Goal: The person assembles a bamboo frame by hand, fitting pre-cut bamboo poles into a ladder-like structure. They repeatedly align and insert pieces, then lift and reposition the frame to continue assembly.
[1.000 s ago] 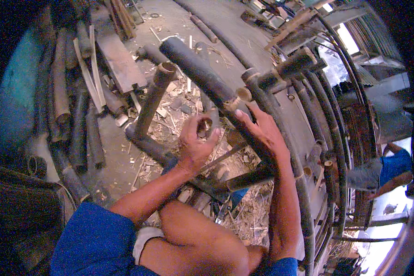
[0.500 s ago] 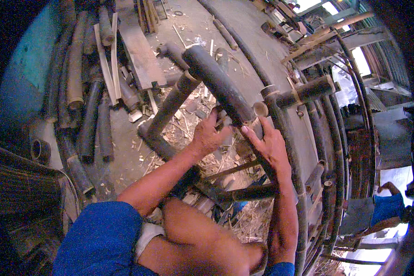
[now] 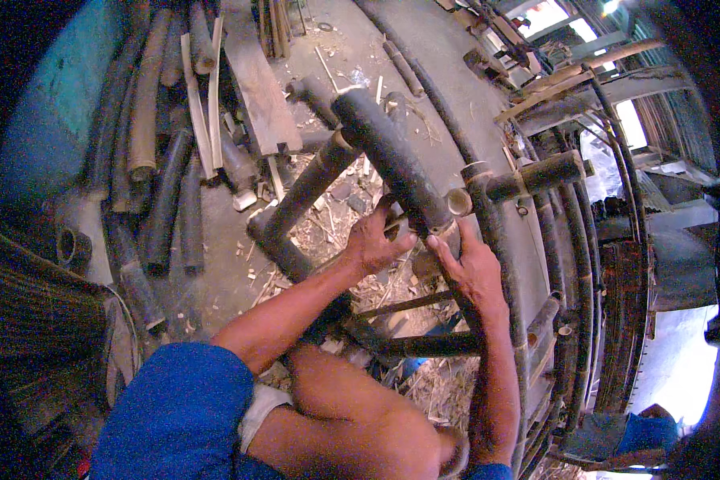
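Observation:
A thick dark bamboo pole (image 3: 392,160) slants across a bamboo frame, its near end by my hands. My right hand (image 3: 476,272) grips the bamboo around the joint at that end, thumb on top and index finger stretched along the side. Just left of it, my left hand (image 3: 373,244) is curled with thumb and fingers close to the underside of the pole. Something thin and dark shows between these fingers, too unclear to name. A round, pale cut bamboo end (image 3: 458,202) sits beside the joint. The frame's left leg (image 3: 308,180) meets the pole's far end.
Several bamboo poles (image 3: 146,112) and a wooden plank (image 3: 260,80) lie at the left. Wood chips (image 3: 352,196) litter the floor under the frame. A long bamboo structure (image 3: 500,240) runs along the right. Another person in blue (image 3: 648,432) is at the far right edge.
The view has shifted slightly, so the scene sits a little lower and to the right. Both hands stay at the pole's near end; my right thumb lies closer to the left hand.

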The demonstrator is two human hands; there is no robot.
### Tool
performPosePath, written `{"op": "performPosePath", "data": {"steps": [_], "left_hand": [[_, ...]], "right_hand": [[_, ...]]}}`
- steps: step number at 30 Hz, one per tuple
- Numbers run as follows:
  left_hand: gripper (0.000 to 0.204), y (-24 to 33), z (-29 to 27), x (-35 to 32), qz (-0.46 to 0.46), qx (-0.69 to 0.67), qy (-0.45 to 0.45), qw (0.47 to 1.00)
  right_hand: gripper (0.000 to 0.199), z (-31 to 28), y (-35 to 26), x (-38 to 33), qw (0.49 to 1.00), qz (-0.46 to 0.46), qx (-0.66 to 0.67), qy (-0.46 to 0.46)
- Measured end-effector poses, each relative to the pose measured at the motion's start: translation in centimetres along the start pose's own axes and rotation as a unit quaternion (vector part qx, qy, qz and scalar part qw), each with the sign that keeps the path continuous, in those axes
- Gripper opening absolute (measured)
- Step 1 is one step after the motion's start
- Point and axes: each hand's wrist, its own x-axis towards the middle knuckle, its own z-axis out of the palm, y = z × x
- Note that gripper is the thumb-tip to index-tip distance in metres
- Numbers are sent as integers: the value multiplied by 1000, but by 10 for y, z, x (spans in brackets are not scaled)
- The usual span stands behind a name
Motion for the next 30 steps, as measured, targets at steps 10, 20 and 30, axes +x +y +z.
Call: {"op": "performPosePath", "data": {"steps": [10, 20, 30], "left_hand": [[92, 7, 3, 2, 40, -48, 26, 998], [95, 14, -1, 9, 53, 31, 16, 998], [54, 12, -35, 0, 234, 54, 247, 939]], "right_hand": [[65, 3, 3, 31, 995, 14, 24, 91], [70, 21, -2, 27, 995, -3, -12, 97], [64, 21, -11, 21, 991, -19, -36, 126]]}}
